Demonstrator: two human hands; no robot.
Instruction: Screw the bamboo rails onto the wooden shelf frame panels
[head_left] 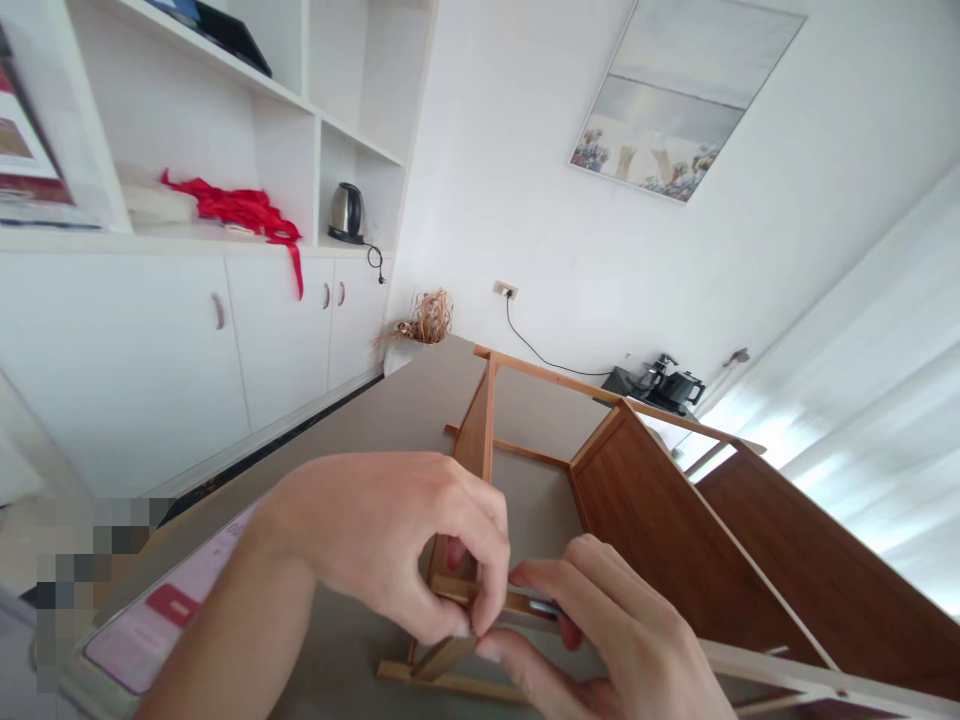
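Note:
A wooden shelf frame (pixel 491 420) with brown panels (pixel 652 490) lies on a grey tabletop (pixel 375 420). My left hand (pixel 420 540) is closed at the near corner of the frame, thumb and forefinger pinched together beside a wooden rail (pixel 454 588). What lies between those fingertips is too small and hidden to make out. Close on its right, my right hand (pixel 615 630) curls over the same rail, fingers bent and thumb tip near the left fingertips. A slim metal piece (pixel 546 607) shows between its thumb and fingers, partly covered.
A phone-like pink display (pixel 142 640) lies at the table's left edge. White cabinets (pixel 150 340) stand behind on the left, with a kettle (pixel 346 212) and red ribbon (pixel 240 208) on their shelves. Dried plants (pixel 431 318) and a black appliance (pixel 679 385) are beyond the table.

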